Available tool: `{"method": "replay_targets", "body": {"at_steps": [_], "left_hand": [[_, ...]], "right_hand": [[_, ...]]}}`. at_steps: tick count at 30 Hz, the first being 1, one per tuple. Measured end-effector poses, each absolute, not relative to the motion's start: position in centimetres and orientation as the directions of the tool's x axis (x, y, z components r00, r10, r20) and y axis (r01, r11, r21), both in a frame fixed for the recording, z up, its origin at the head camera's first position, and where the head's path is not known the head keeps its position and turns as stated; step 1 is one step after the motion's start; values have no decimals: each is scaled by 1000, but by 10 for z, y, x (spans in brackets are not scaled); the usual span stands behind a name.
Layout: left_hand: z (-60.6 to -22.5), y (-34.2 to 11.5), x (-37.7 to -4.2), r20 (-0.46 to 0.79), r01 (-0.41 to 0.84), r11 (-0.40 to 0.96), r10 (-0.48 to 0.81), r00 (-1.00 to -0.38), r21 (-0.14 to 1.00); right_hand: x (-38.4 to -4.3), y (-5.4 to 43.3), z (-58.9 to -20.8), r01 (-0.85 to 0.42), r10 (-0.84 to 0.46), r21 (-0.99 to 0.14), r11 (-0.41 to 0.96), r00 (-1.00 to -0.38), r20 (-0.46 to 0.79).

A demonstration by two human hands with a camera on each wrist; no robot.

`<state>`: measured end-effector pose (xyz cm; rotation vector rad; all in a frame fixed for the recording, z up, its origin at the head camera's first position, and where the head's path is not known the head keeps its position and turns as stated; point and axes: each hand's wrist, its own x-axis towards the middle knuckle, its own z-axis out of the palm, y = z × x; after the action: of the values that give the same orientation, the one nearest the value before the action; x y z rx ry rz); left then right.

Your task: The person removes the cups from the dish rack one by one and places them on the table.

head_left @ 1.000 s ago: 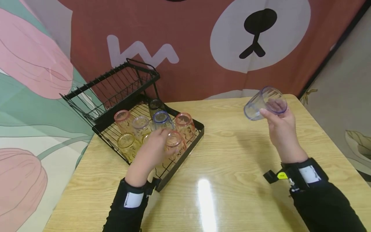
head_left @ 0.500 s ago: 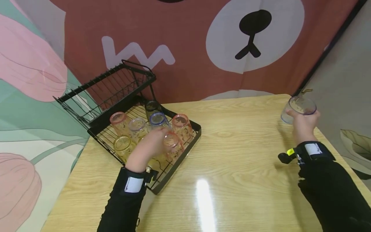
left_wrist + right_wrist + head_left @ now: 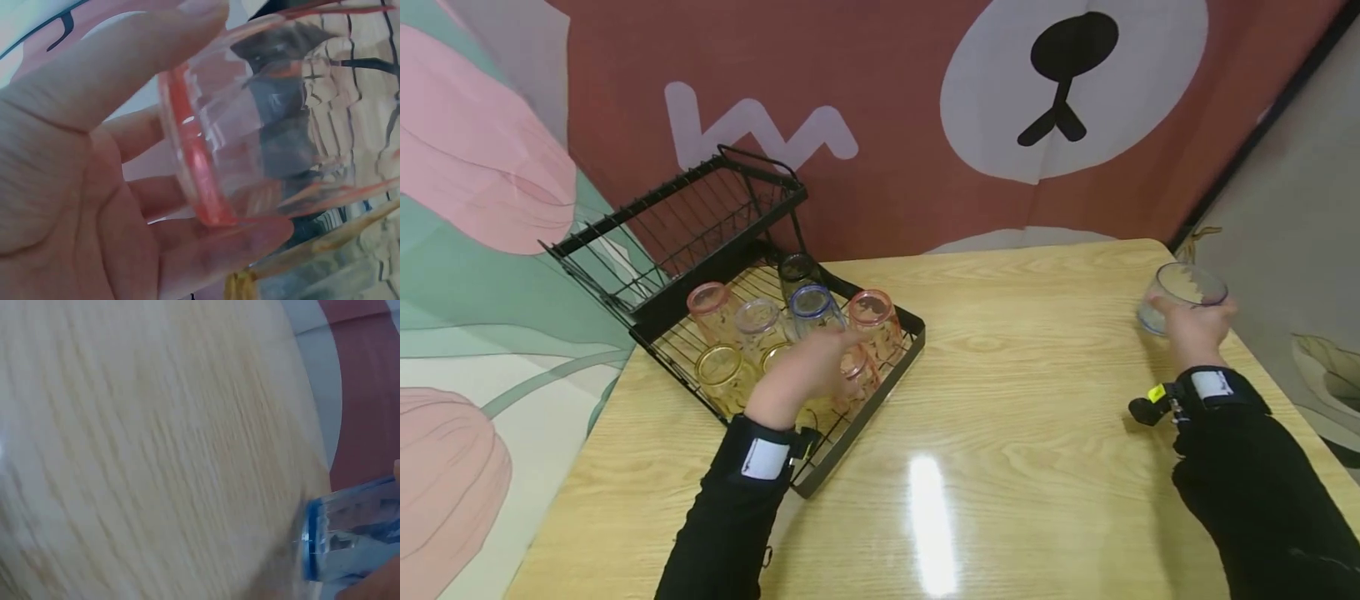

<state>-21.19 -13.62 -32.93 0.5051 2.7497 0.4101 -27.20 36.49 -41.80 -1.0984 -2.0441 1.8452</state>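
Pink glass [image 3: 860,379] in the left hand [image 3: 805,371], blue-rimmed glass [image 3: 1172,286] in the right hand [image 3: 1197,329].
Left thumb and fingers curl round the pink glass in the black rack [image 3: 861,408], partly hiding a yellow glass [image 3: 775,357]; a second pink glass [image 3: 875,321] and a blue-topped glass [image 3: 817,310] crowd just beyond. Right fingers grip theirs at the far right of the table [image 3: 1000,417], near the patterned backdrop [image 3: 887,83].
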Motion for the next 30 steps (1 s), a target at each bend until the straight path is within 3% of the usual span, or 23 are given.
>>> {"method": "replay_targets", "body": {"at_steps": [3,8,14,18,21,24,27,30], "left_hand": [[-332,-132,-214,-251,306,904,383,-889,297],[-333,-130,-215,-197,365,897,416,-888,247],[-322,-135,-205,-88,371,901,398,-913,225],[-307,-138,-194,89,356,913,345,-934,200],[-299,-139,-187,233,348,903,292,-927,252],[-296,-138,-183,332,344,858,221,-917,380],[-295,-136,-181,401,348,788,142,-905,508],[-298,-132,-178,476,373,698,51,-878,612]], "right_hand": [[-265,367,-414,470,586,-881,59,-731,-351],[-251,359,-404,500,589,-858,115,-730,-347],[-239,334,-386,340,652,-927,156,-741,-162],[-232,305,-374,212,626,-942,259,-780,-3],[-224,277,-367,104,547,-949,299,-833,81],[-215,248,-360,-42,422,-976,216,-897,132],[-203,219,-353,-165,274,-986,33,-947,167],[-188,193,-346,-199,127,-971,-136,-975,182]]}}
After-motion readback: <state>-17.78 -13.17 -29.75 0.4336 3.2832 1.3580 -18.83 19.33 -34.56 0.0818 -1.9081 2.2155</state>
